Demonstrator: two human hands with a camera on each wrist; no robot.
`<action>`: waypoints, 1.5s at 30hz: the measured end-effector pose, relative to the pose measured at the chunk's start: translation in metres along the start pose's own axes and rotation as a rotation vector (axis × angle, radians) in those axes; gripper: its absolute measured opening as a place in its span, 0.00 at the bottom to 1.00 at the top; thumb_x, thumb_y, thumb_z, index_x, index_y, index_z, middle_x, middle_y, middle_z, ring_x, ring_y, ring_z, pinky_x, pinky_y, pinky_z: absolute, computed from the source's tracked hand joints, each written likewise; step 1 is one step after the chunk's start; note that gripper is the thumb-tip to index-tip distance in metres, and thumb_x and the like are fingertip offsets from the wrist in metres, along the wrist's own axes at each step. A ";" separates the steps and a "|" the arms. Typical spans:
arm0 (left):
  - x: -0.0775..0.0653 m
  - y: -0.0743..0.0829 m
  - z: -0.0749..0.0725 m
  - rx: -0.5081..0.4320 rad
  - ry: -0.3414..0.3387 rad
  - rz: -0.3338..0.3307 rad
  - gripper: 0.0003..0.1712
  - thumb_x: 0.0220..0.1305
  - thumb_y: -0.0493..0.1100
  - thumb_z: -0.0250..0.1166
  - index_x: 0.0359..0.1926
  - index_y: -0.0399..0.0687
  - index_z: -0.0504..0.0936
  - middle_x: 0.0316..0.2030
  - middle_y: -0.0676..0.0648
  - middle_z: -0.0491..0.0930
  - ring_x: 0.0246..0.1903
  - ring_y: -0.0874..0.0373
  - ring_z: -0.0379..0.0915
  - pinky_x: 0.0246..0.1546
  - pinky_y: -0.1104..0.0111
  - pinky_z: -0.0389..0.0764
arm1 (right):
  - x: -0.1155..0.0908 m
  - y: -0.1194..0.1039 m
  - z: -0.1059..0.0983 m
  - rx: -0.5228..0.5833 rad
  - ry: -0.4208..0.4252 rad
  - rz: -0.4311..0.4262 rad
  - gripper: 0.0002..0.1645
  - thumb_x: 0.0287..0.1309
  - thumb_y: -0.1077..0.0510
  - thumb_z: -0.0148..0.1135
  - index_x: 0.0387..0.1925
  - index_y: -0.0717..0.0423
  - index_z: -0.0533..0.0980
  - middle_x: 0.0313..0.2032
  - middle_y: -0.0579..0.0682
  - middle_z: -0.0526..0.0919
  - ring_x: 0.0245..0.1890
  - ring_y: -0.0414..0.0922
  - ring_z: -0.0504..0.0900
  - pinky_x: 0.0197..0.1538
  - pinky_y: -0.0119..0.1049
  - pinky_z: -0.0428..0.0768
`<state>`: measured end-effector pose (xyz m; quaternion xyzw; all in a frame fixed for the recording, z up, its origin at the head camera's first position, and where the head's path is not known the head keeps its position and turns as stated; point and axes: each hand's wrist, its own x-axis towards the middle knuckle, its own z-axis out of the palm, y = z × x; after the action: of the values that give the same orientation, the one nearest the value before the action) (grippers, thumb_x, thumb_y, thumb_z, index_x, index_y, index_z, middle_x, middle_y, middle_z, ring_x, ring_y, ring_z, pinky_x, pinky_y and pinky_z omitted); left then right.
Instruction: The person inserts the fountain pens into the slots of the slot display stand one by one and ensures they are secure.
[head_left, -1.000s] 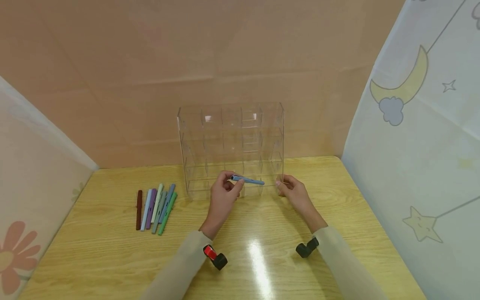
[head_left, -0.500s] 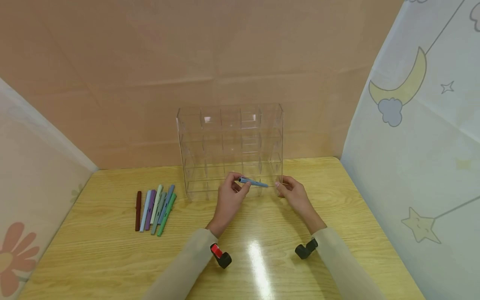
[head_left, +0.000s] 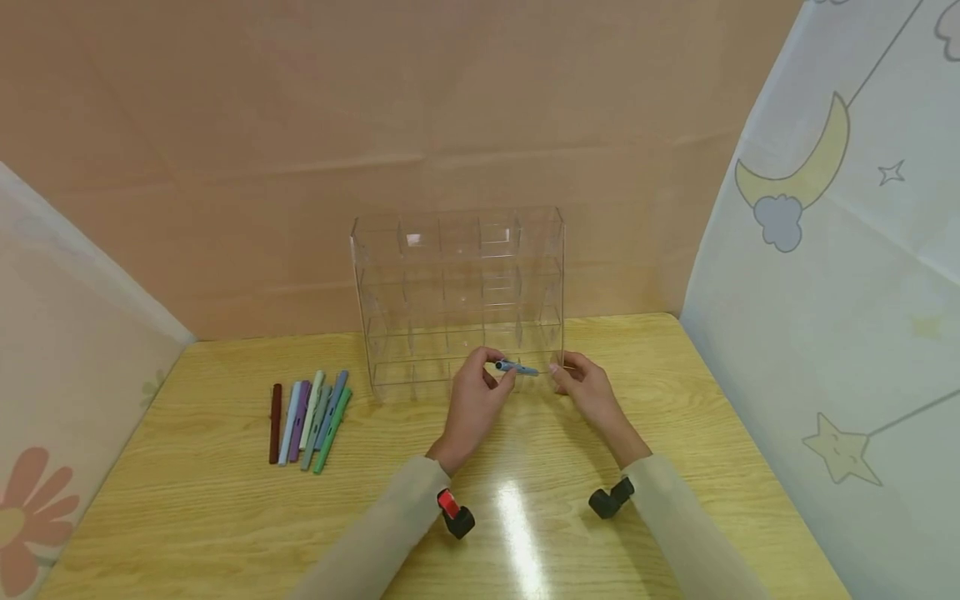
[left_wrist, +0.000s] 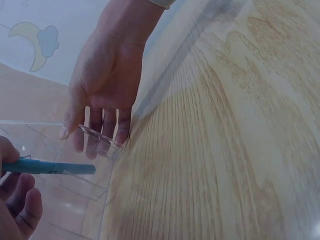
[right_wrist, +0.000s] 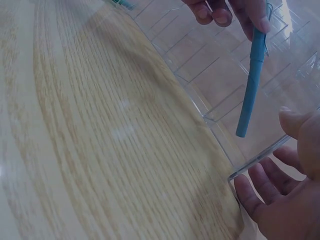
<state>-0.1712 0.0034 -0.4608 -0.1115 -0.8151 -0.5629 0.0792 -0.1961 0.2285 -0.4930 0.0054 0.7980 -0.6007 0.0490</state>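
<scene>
blue pen (head_left: 517, 367) pinched in left hand (head_left: 476, 403)
right hand (head_left: 592, 392) grips clear rack (head_left: 459, 300); held only near one end, the pen could swivel.

The table (head_left: 195, 508) is grained yellow, held pen (right_wrist: 251, 82) blue.

A wood-grained tabletop (head_left: 187, 517) is occupied toward its back edge by a clear compartmented rack (head_left: 442, 332); left of it, seven coloured pens (head_left: 309, 419) are laid side by side, some apparently overlapped.
</scene>
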 end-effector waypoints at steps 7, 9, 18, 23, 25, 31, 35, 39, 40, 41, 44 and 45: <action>0.002 0.003 0.006 0.046 -0.035 0.003 0.12 0.74 0.42 0.70 0.54 0.47 0.79 0.47 0.48 0.83 0.22 0.66 0.67 0.21 0.74 0.71 | -0.001 -0.001 0.001 -0.003 0.008 0.001 0.36 0.78 0.45 0.61 0.75 0.63 0.69 0.72 0.63 0.75 0.69 0.60 0.78 0.58 0.38 0.86; 0.002 0.003 0.006 0.052 -0.036 -0.008 0.13 0.74 0.43 0.70 0.54 0.47 0.80 0.48 0.49 0.83 0.22 0.66 0.67 0.21 0.75 0.71 | -0.001 0.000 0.001 0.001 0.004 -0.004 0.36 0.78 0.45 0.61 0.75 0.64 0.68 0.73 0.63 0.74 0.70 0.60 0.77 0.58 0.39 0.86; 0.001 0.002 0.004 0.034 -0.019 -0.040 0.17 0.74 0.43 0.70 0.58 0.43 0.80 0.52 0.48 0.83 0.24 0.64 0.69 0.22 0.74 0.72 | -0.001 0.000 0.000 0.008 -0.010 -0.019 0.37 0.78 0.46 0.61 0.75 0.65 0.68 0.73 0.65 0.73 0.69 0.61 0.78 0.61 0.44 0.86; 0.000 0.001 0.000 0.043 -0.005 -0.052 0.15 0.74 0.44 0.70 0.56 0.47 0.81 0.50 0.49 0.83 0.23 0.64 0.68 0.21 0.74 0.72 | -0.001 0.000 0.000 -0.003 -0.012 -0.029 0.36 0.78 0.46 0.61 0.74 0.66 0.68 0.70 0.66 0.75 0.67 0.62 0.79 0.58 0.43 0.87; -0.001 0.000 -0.001 0.043 0.000 -0.050 0.14 0.74 0.44 0.70 0.55 0.48 0.81 0.48 0.49 0.83 0.23 0.64 0.68 0.21 0.74 0.71 | -0.001 0.000 0.001 -0.010 -0.009 -0.031 0.36 0.78 0.45 0.61 0.74 0.66 0.69 0.70 0.66 0.75 0.67 0.62 0.79 0.57 0.41 0.87; -0.001 -0.002 -0.003 0.041 0.001 -0.038 0.10 0.75 0.45 0.69 0.53 0.49 0.81 0.46 0.49 0.83 0.23 0.64 0.67 0.22 0.73 0.72 | -0.001 -0.001 0.001 -0.023 0.002 -0.024 0.37 0.78 0.44 0.61 0.74 0.65 0.69 0.70 0.65 0.75 0.67 0.59 0.80 0.58 0.40 0.87; 0.000 -0.004 -0.003 0.049 0.001 -0.035 0.10 0.75 0.45 0.68 0.52 0.49 0.81 0.46 0.49 0.83 0.23 0.64 0.67 0.22 0.73 0.72 | -0.001 -0.001 0.001 -0.014 0.005 -0.010 0.37 0.77 0.43 0.62 0.74 0.64 0.69 0.70 0.65 0.75 0.67 0.60 0.80 0.59 0.42 0.87; 0.000 -0.005 -0.002 0.057 0.001 -0.032 0.10 0.75 0.45 0.68 0.51 0.49 0.81 0.46 0.49 0.83 0.23 0.64 0.68 0.22 0.73 0.72 | 0.000 0.000 0.001 -0.014 0.010 0.002 0.38 0.77 0.43 0.62 0.74 0.63 0.69 0.71 0.64 0.75 0.66 0.60 0.80 0.59 0.43 0.87; 0.000 -0.005 -0.002 0.058 0.000 -0.031 0.10 0.75 0.45 0.68 0.51 0.49 0.81 0.46 0.49 0.83 0.23 0.64 0.68 0.22 0.73 0.72 | 0.000 0.000 0.001 -0.015 0.011 0.003 0.38 0.77 0.43 0.62 0.74 0.63 0.69 0.71 0.64 0.75 0.66 0.61 0.80 0.59 0.43 0.87; 0.000 -0.005 -0.002 0.058 0.000 -0.031 0.10 0.75 0.46 0.68 0.51 0.49 0.81 0.46 0.49 0.83 0.23 0.64 0.68 0.22 0.73 0.72 | 0.001 0.000 0.001 -0.015 0.012 0.003 0.37 0.77 0.43 0.62 0.74 0.63 0.69 0.71 0.64 0.75 0.66 0.61 0.80 0.59 0.43 0.87; -0.001 -0.005 -0.002 0.051 -0.004 -0.038 0.11 0.75 0.45 0.69 0.53 0.49 0.80 0.47 0.47 0.83 0.22 0.64 0.68 0.21 0.73 0.71 | 0.000 -0.001 0.001 -0.014 0.013 0.007 0.37 0.78 0.44 0.62 0.74 0.64 0.69 0.71 0.65 0.75 0.66 0.61 0.80 0.59 0.46 0.87; -0.001 -0.004 -0.003 0.047 -0.007 -0.042 0.12 0.75 0.45 0.69 0.53 0.49 0.80 0.48 0.47 0.83 0.22 0.64 0.67 0.20 0.73 0.71 | 0.000 -0.001 0.000 -0.014 0.011 0.007 0.37 0.78 0.44 0.61 0.74 0.64 0.69 0.71 0.65 0.75 0.67 0.61 0.80 0.60 0.47 0.86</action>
<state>-0.1714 -0.0007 -0.4640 -0.0945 -0.8305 -0.5448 0.0668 -0.1959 0.2279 -0.4921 0.0111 0.8023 -0.5950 0.0465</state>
